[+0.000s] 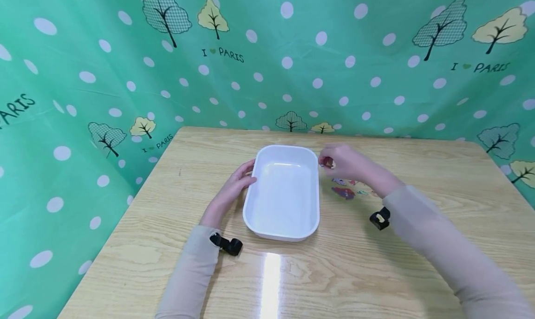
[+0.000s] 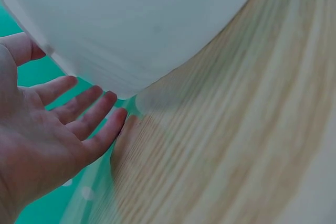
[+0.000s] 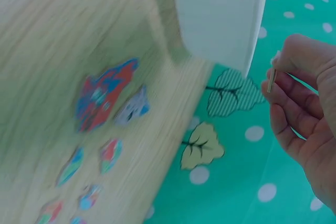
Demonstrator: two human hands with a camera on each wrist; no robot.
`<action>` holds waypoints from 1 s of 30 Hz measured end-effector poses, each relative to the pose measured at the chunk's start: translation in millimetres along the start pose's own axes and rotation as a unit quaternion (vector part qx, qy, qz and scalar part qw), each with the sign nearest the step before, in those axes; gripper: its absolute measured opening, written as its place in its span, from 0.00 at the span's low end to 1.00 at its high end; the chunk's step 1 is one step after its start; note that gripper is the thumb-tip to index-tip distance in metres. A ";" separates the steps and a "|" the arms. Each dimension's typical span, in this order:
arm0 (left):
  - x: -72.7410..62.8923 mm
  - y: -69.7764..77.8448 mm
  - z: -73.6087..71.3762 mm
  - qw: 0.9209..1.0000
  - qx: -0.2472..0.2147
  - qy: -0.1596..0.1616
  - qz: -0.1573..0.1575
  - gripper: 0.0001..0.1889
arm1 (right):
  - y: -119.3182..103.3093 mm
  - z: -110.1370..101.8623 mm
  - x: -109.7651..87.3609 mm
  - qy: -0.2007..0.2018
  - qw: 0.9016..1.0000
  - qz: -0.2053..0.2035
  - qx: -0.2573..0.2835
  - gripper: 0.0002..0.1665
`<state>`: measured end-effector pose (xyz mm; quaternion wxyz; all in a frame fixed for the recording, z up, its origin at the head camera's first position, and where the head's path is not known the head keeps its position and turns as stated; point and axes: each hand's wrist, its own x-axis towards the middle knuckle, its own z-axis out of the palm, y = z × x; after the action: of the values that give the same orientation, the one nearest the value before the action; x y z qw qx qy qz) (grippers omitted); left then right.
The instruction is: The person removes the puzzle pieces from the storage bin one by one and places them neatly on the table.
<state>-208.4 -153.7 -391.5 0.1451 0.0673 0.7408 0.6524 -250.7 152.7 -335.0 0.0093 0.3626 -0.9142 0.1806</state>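
Observation:
A white rectangular tray [image 1: 284, 198] with rounded corners stands on the table, and nothing lies in it. My left hand [image 1: 230, 191] is at its left side, thumb at the rim; in the left wrist view the fingers [image 2: 94, 121] are spread and only slightly bent against the tray's wall. Beside the tray's far right corner, my right hand [image 1: 347, 162] pinches a small flat cutout piece [image 3: 271, 80] between thumb and fingers, seen edge-on in the right wrist view. Its reddish-brown face [image 1: 328, 162] shows in the head view.
Several colourful flat cutouts lie on the table right of the tray, among them a red and blue one [image 3: 107, 95] and a grey and blue one [image 3: 132, 106]. The wooden table [image 1: 159, 244] ends at a green dotted curtain [image 1: 267, 91] behind.

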 end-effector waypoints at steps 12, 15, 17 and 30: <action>10.9 -18.8 -5.0 1.000 0.003 0.008 0.014 0.30 | 31.6 -7.1 -44.3 -0.020 0.996 0.086 -0.031 0.09; 15.7 -26.3 -6.3 1.000 0.004 0.009 0.019 0.30 | 41.9 -7.1 -56.9 -0.019 0.995 0.092 -0.037 0.09; 16.2 -26.1 -5.8 1.000 0.002 0.007 0.019 0.30 | 48.5 -6.7 -65.2 -0.021 0.994 0.098 -0.042 0.08; 15.8 -24.5 -3.8 1.000 0.007 0.020 0.003 0.31 | 84.9 -7.0 -115.3 -0.021 0.989 0.129 -0.070 0.07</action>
<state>-222.4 -156.2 -417.3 0.1280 0.0574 0.7480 0.6487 -223.1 288.2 -373.0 -0.0076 0.2435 -0.9638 0.1083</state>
